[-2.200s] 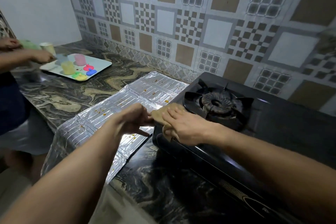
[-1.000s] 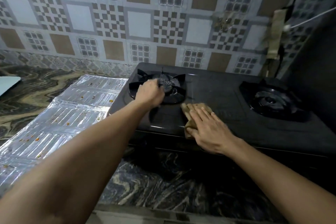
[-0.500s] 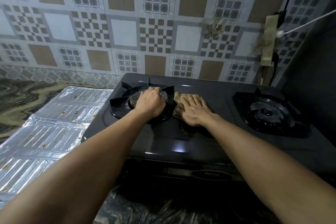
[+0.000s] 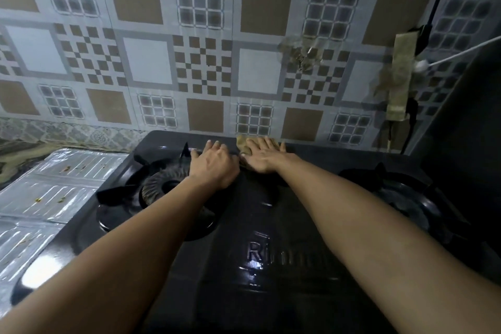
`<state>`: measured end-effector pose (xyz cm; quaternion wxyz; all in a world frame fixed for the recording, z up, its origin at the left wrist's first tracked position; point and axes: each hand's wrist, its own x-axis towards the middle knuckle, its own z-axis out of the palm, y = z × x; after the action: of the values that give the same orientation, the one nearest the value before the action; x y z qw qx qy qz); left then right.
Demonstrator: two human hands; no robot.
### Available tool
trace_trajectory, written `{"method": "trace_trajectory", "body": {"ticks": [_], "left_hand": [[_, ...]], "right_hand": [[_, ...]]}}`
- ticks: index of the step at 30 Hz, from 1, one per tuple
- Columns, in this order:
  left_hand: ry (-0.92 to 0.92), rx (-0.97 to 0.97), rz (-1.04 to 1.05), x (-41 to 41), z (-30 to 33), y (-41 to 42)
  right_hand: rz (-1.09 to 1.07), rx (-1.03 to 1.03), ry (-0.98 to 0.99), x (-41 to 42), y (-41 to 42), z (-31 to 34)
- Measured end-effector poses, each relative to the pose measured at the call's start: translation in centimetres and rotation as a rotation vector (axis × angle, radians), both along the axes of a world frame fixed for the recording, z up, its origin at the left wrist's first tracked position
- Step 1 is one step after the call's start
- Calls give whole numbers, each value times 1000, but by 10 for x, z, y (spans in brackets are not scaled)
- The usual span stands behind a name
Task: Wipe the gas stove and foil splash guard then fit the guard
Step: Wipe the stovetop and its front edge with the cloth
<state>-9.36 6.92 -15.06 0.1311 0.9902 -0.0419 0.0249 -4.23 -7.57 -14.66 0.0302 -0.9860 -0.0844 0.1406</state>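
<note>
The black two-burner gas stove [image 4: 271, 266] fills the lower middle of the view. My right hand [image 4: 264, 157] presses a brown cloth [image 4: 243, 145] flat against the stove top near its back edge, fingers straight. My left hand [image 4: 214, 164] rests flat on the stove beside the left burner [image 4: 160, 190], fingers spread and pointing at the wall. The foil splash guard [image 4: 46, 192] lies unfolded on the counter to the left of the stove, with small food specks on it.
A patterned tiled wall [image 4: 189, 49] stands right behind the stove. The right burner [image 4: 401, 198] sits near a dark surface at the right. A taped cable and cord [image 4: 401, 76] hang on the wall at the upper right. Marbled counter [image 4: 16, 154] shows at far left.
My right hand has slid the cloth from the stove's middle to its back edge. My left hand left the burner and lies flat further back. The view has tilted closer over the stove.
</note>
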Motion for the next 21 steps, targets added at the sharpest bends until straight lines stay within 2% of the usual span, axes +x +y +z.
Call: {"method": "trace_trajectory", "body": {"ticks": [4, 10, 14, 18, 21], "left_hand": [[76, 72, 53, 10, -5, -7], [170, -46, 80, 1, 2, -2], [48, -30, 82, -4, -2, -2], [-46, -132, 112, -5, 0, -1], [-91, -88, 164, -6, -1, 1]], "right_hand": [[44, -32, 60, 19, -15, 0], [94, -72, 93, 30, -40, -2], [131, -123, 61, 33, -13, 3], [271, -93, 52, 44, 33, 1], [342, -91, 45, 55, 49, 3]]}}
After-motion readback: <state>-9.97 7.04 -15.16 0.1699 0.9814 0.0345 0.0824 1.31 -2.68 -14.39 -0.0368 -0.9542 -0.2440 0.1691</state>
